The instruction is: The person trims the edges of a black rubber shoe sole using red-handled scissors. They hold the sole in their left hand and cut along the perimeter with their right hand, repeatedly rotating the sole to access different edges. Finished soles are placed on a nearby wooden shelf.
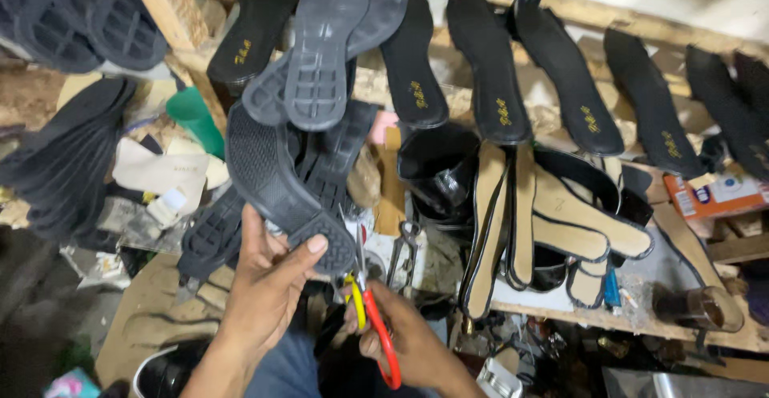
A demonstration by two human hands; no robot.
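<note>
Right now we are holding a black rubber shoe sole [276, 182] in our left hand [268, 286], fingers wrapped under it and the thumb pressing down on its heel end, so the hand is clamped on the sole. It is lying tread up, slanting from upper left down to the heel near the middle of the view. Our right hand [408, 338] is closed around the handles of a pair of scissors [370, 318], one handle yellow and one red, with the blades pointing up at the heel edge of the sole; whether they are touching it we cannot tell.

Behind the sole, more black treaded soles [324, 46] are standing piled against a wooden frame [172, 14]. Along the back, black insoles with gold print [489, 62] are leaning in a row. To the right, tan insoles with black edging [561, 222] are lying fanned out on the cluttered workbench [641, 318], close to a glossy black shoe upper [436, 166]. A green plastic cone [196, 118] is poking out at the left beside a stack of flat black soles [68, 158], and an orange and white box [713, 194] is sitting at the far right.
</note>
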